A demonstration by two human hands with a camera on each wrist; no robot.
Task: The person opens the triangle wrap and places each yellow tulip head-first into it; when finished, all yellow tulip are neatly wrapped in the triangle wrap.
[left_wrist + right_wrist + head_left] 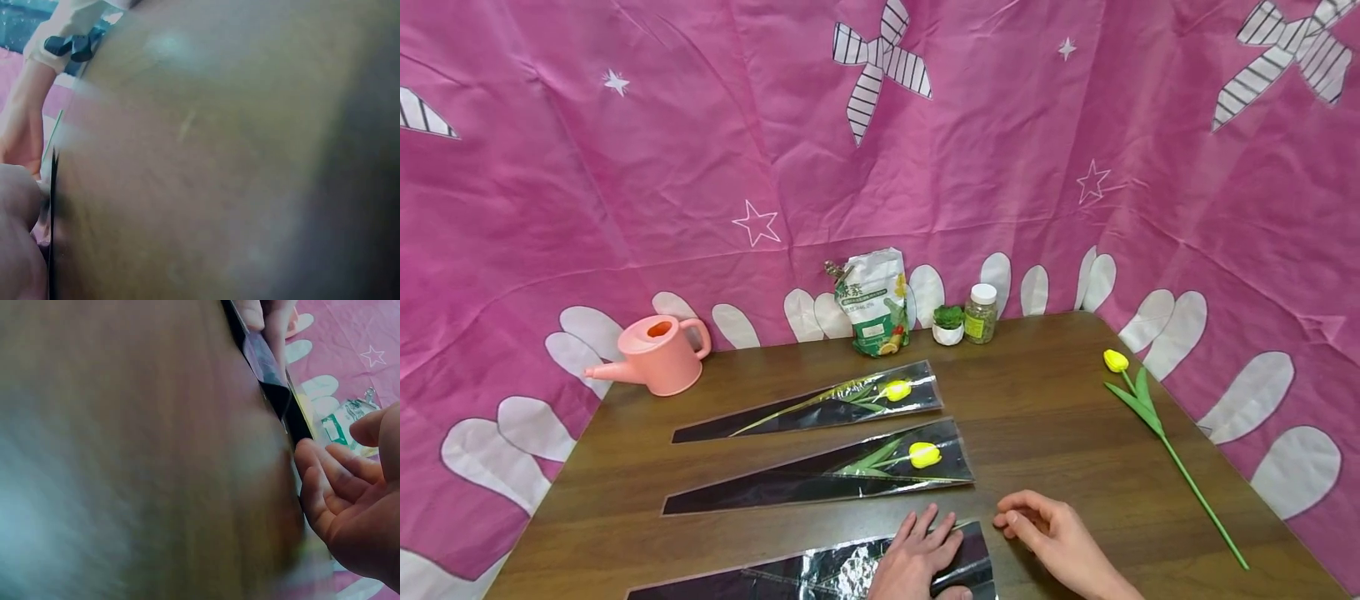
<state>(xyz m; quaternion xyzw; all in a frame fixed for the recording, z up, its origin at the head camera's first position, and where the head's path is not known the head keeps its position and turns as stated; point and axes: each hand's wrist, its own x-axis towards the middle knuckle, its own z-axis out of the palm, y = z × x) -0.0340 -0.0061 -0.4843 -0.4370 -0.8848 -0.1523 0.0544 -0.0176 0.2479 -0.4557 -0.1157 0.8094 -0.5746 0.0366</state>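
Observation:
Fingers spread, my left hand point(916, 557) rests on the nearest black-backed clear flower sleeve point(760, 581) by its wide end. My right hand point(1060, 537) is at the table just right of that end, its fingers loosely bent and nothing between them. The right wrist view shows the sleeve's clear film point(264, 362) lifted from the black backing, close to my right fingertips point(306, 450). Farther back lie two sleeves, the middle one point(737, 493) and the far one point(715, 430), each with a yellow tulip inside. A loose yellow tulip point(1187, 479) lies at the right.
Along the back of the wooden table point(1037, 400) stand a pink watering can point(666, 358), a clipped white-and-green bag point(876, 304), a small potted plant point(948, 327) and a white-lidded jar point(981, 317). A pink curtain point(1000, 167) hangs behind and around the table.

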